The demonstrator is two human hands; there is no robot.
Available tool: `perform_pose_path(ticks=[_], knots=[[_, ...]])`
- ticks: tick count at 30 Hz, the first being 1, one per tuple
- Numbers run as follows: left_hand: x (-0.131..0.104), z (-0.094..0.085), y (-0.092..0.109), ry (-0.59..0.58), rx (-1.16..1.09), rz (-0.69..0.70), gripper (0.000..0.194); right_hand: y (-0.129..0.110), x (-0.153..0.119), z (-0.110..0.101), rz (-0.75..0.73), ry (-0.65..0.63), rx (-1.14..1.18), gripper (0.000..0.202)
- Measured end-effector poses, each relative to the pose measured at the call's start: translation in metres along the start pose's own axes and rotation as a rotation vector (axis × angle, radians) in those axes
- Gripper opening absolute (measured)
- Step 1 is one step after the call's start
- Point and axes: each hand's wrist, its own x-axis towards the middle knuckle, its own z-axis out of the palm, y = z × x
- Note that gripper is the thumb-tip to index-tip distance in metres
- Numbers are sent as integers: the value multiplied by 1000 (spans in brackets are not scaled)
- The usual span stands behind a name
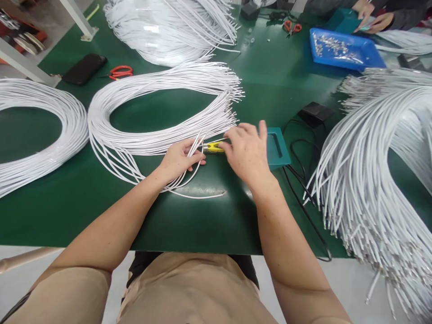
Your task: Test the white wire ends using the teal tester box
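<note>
My left hand [182,158] is closed around several white cables [195,146], pinched between thumb and fingers with their ends pointing up. Just right of it is a small yellow-handled tool [213,147], its metal end close to the held cables. My right hand [248,150] grips the tool's right end between thumb and fingers, the little finger raised; the rest of the handle is hidden under the hand. One loose cable [199,196] lies on the table below my hands. Behind them a large coil of white cables [101,112] spreads its tips to the right.
A teal box [285,153] with black cords sits beside my right hand. Cable bundles lie left [72,121], behind [141,31] and right [357,157]. Red-handled scissors [120,72] and a black phone-like object [84,69] are behind left. A co-worker's hands [380,22] are beyond a blue tray [367,58].
</note>
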Motion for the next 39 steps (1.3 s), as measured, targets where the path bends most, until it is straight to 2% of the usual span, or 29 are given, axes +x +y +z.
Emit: perform_pose_path(ticks=[2, 4, 8, 11, 13, 17, 19, 21, 23, 25, 28, 30, 32, 35, 37, 39], knots=[[0, -1, 0, -4, -25, -16, 49, 5, -2, 2, 130, 78, -49, 28], [0, -2, 2, -14, -46, -42, 50, 10, -4, 6, 190, 92, -85, 35], [0, -11, 5, -33, -64, -72, 54, 11, -4, 7, 174, 81, -110, 36], [0, -20, 6, -53, -91, -53, 61, -2, -4, -1, 129, 113, -31, 33], [1, -25, 5, -67, -133, -29, 60, -17, -6, -6, -11, 100, 110, 31], [2, -30, 2, -74, -185, 33, 39, -52, -13, -4, -549, -12, 331, 27], [1, -30, 3, -62, -184, 41, 35, -65, -17, 3, -656, -35, 307, 26], [0, -30, 7, -59, -188, 32, 36, -73, -20, 9, -652, -65, 249, 26], [-2, -31, 11, -70, -200, -2, 39, -77, -23, 12, -604, -146, 218, 23], [-3, -33, 15, -72, -210, -46, 42, -80, -26, 10, -511, -308, 251, 21], [-4, -36, 18, -71, -233, -70, 41, -79, -26, -1, -334, -636, 446, 22], [-4, -36, 19, -97, -255, -66, 38, -74, -23, -8, -209, -730, 614, 25], [-5, -36, 19, -125, -260, -58, 34, -64, -17, -10, -27, -652, 773, 27], [-5, -34, 16, -130, -232, -32, 36, -50, -8, -4, 291, -397, 1030, 23], [-5, -33, 14, -115, -227, -5, 40, -46, -6, 4, 414, -280, 1190, 17], [-5, -31, 12, -100, -238, 26, 40, -46, -5, 12, 461, -236, 1294, 20]])
